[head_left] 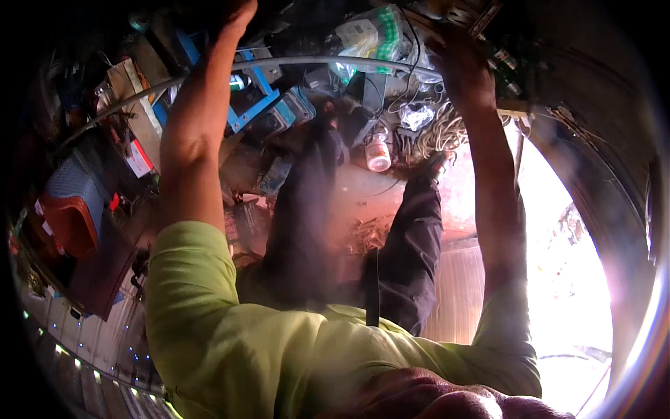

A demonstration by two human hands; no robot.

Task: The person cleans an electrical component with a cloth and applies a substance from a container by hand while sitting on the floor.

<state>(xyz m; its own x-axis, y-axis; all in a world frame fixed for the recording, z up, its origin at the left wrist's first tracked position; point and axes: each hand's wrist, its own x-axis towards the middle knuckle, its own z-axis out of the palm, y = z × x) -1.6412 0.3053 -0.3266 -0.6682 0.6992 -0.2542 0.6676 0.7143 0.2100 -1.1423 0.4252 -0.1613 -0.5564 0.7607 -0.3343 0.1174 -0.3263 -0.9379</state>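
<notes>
Both my arms reach up and forward. My left hand (pixel 241 11) is cut off by the top edge, so its fingers are out of sight. My right hand (pixel 462 66) is in deep shadow at the upper right, its fingers too dark to make out. A long grey pipe or cable (pixel 307 61) arcs across the view, passes behind my left forearm and reaches my right hand; whether I grip it I cannot tell. Left of my right hand lies a clear plastic bag with a green checked strip (pixel 387 38). Below the hand is a coil of beige rope (pixel 433 133).
On the floor between my feet stands a white-lidded jar (pixel 377 155). Blue metal framing (pixel 255 115) and a wooden board (pixel 132 94) are at the left, with a brown and grey bin (pixel 73 213) farther left. Bright daylight enters through an opening (pixel 565 265) at the right.
</notes>
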